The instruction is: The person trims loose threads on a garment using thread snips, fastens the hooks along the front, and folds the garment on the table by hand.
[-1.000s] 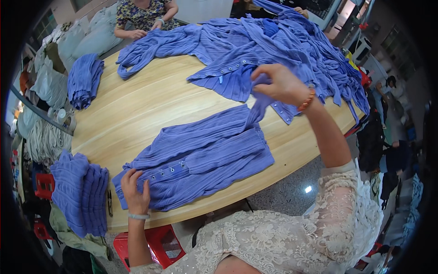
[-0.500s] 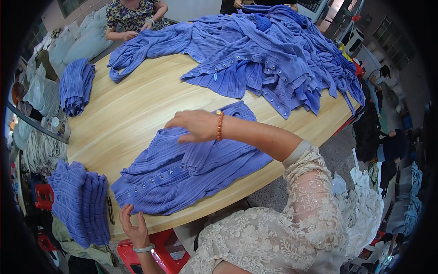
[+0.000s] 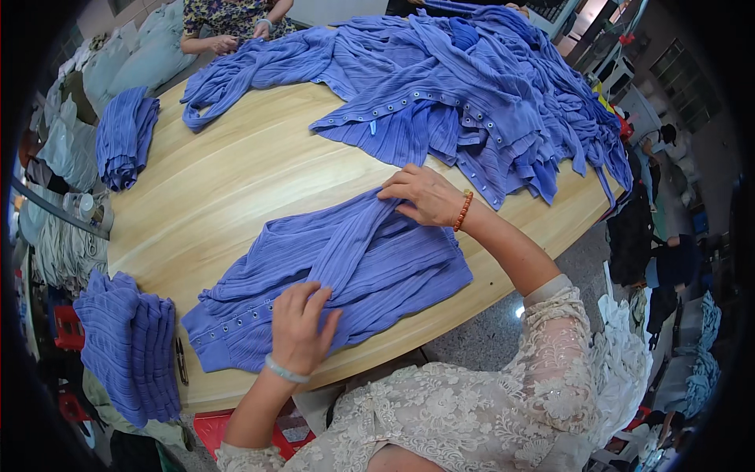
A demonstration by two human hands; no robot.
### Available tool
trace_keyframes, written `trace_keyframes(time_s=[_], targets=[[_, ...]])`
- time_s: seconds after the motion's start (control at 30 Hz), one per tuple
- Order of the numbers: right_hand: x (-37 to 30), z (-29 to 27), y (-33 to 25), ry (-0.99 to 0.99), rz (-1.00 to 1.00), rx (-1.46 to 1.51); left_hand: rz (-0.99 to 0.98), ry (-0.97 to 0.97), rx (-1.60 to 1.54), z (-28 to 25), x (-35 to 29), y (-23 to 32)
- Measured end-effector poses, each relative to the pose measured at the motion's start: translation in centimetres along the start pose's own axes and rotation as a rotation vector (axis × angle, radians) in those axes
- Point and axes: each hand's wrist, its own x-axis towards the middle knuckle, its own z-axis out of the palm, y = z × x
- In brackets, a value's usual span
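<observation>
A blue ribbed knit cardigan [image 3: 259,275] lies on the wooden table in front of me, its row of buttons on the left part. At its far edge my right hand [image 3: 425,197], with a beaded bracelet, pinches the knit near the top of a sleeve [image 3: 354,236]. That sleeve lies slantwise across the body toward my left hand. Over the near middle of the cardigan, my left hand [image 3: 299,330] has its thumb apart from the fingers, and the fingertips rest by the lower sleeve. The cuff is hidden behind this hand.
A folded stack of blue knits [image 3: 130,346] stands at the near left beside a dark pen-like tool [image 3: 182,362]. Another folded bundle [image 3: 127,138] sits farther back. A large heap of blue cardigans [image 3: 472,94] covers the far side. Across the table, a co-worker's hands [image 3: 236,41] handle a garment.
My left hand has moved from the table's near edge onto the cardigan. My right hand has shifted right and taken hold of the knit; the sleeve now lies stretched more slantwise.
</observation>
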Motion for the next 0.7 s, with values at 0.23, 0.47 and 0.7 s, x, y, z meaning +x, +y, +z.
trace_keyframes(time_s=[0.23, 0.47, 0.7], targets=[[0.5, 1.7, 1.5, 0.095, -0.053, 0.103, -0.091, -0.04, 0.068, 5.7, 5.0, -0.2], [0.4, 1.8, 3.0, -0.013, 0.301, 0.939, -0.093, -0.032, 0.145, 6.5, 6.4, -1.5], [0.6, 2.2, 4.4, 0.155, 0.387, 1.373, -0.734, -0.031, -1.183, 3.8, 8.3, -4.9]])
